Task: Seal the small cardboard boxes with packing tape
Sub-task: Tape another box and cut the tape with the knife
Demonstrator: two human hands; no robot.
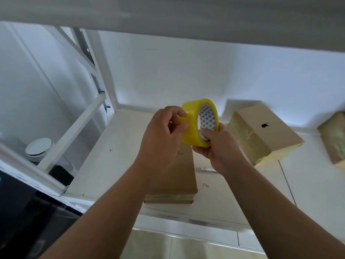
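At centre frame the left hand [162, 131] has its fingers curled, thumb and forefinger picking at the outer face of the yellow tape roll [192, 126]. The roll is held up above a flat cardboard box [177, 182] on the white shelf [112, 156]. The right hand [218, 146] grips the roll, fingers hooked into its core. Further right lies a taped box [261, 128], and another box [334, 139] sits at the right edge.

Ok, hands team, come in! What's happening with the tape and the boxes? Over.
Right hand grips tape roll, fingers in core. Left hand pinches roll's outer face. Box lies below hands. Nothing blocking.
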